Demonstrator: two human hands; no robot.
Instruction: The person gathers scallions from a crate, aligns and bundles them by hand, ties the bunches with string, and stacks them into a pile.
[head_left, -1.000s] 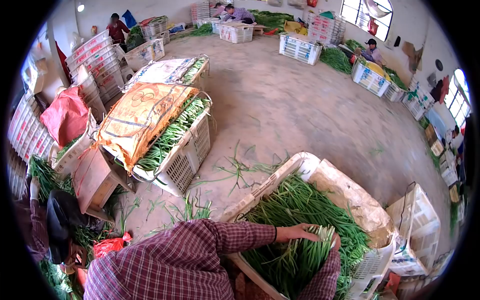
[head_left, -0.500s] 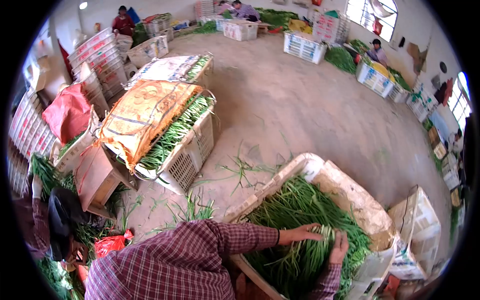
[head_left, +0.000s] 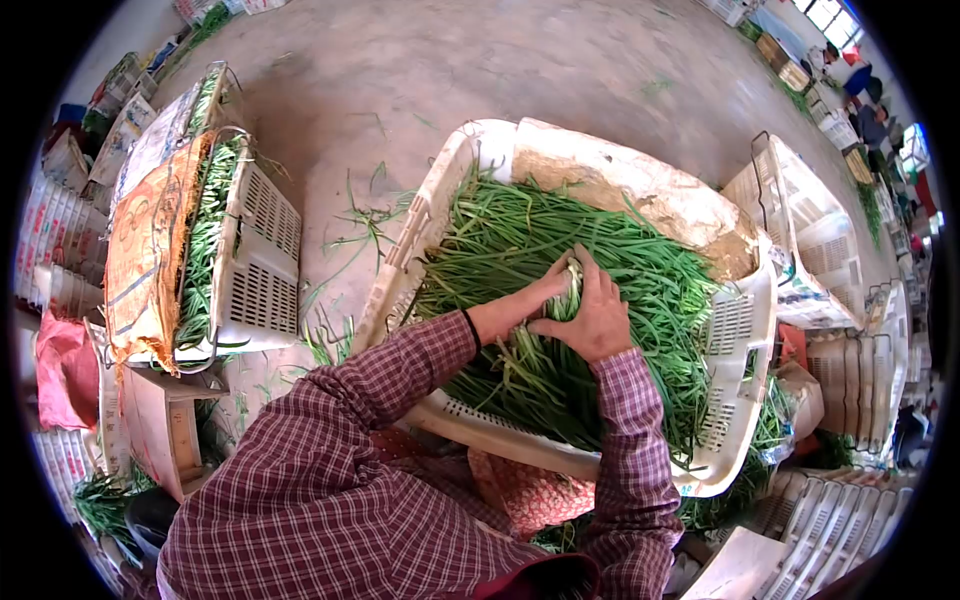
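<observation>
A big white plastic crate [head_left: 395, 250] stands in front of me, heaped with long green chives [head_left: 520, 225]. Over the middle of the heap, both hands are on one bunch of chives [head_left: 572, 290] with pale stem ends. My left hand [head_left: 535, 298] is closed around the bunch from the left, its fingertips partly hidden. From the right, my right hand [head_left: 595, 315] cups the same bunch, thumb on the near side and fingers stretched along the stem ends. The bunch's leaves trail down toward me over the heap.
To the left, a crate [head_left: 262, 260] of bundled greens lies under an orange sack [head_left: 155, 250], beside a wooden stool [head_left: 165, 425]. White crates [head_left: 820, 235] stand at the right. Loose stalks [head_left: 365, 225] litter the floor. People [head_left: 870, 125] are far off at the right.
The view has swung down and right, so the crate now sits mid-frame. My hands have come closer together around the pale ends of the bunch.
</observation>
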